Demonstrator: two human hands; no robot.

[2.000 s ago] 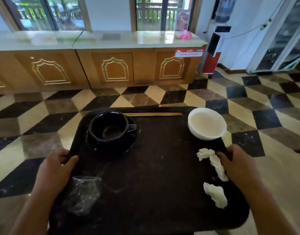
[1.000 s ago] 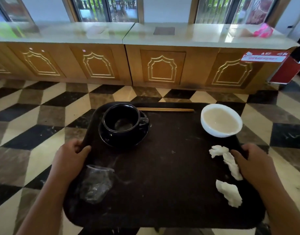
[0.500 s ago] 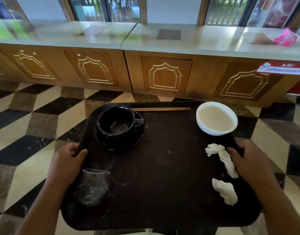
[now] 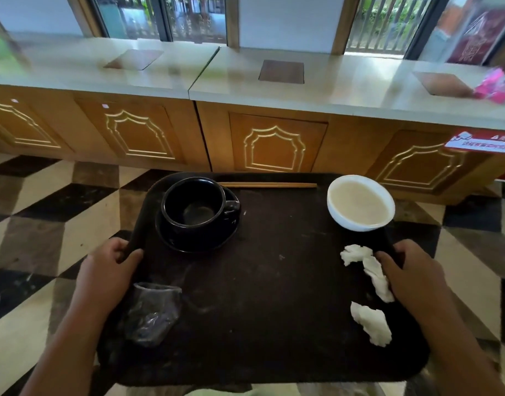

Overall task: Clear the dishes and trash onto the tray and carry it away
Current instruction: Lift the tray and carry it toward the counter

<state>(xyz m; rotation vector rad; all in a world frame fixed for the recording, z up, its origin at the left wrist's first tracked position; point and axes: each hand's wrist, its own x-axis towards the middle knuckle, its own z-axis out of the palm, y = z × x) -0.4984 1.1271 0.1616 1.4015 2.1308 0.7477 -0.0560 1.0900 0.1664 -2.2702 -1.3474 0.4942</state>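
Note:
I hold a dark brown tray (image 4: pixel 262 310) level in front of me above the floor. My left hand (image 4: pixel 108 275) grips its left rim and my right hand (image 4: pixel 411 275) grips its right rim. On the tray stand a black cup (image 4: pixel 194 207) on a black saucer (image 4: pixel 197 238) at the far left and a white bowl (image 4: pixel 360 202) at the far right. Wooden chopsticks (image 4: pixel 268 185) lie along the far edge. A crumpled clear plastic wrapper (image 4: pixel 152 312) lies near my left hand. Crumpled white napkins (image 4: pixel 371 322) lie by my right hand.
A long wooden counter (image 4: pixel 274 144) with a pale stone top (image 4: pixel 331 87) runs across just ahead, with square brown hatches (image 4: pixel 281 71) set in it. A pink packet (image 4: pixel 495 85) lies at its right end. The floor (image 4: pixel 45 210) is checkered tile; windows stand behind the counter.
The counter has come closer and larger in view and shifted as I walk and turn toward it. My grip on the tray and the things on it are unchanged.

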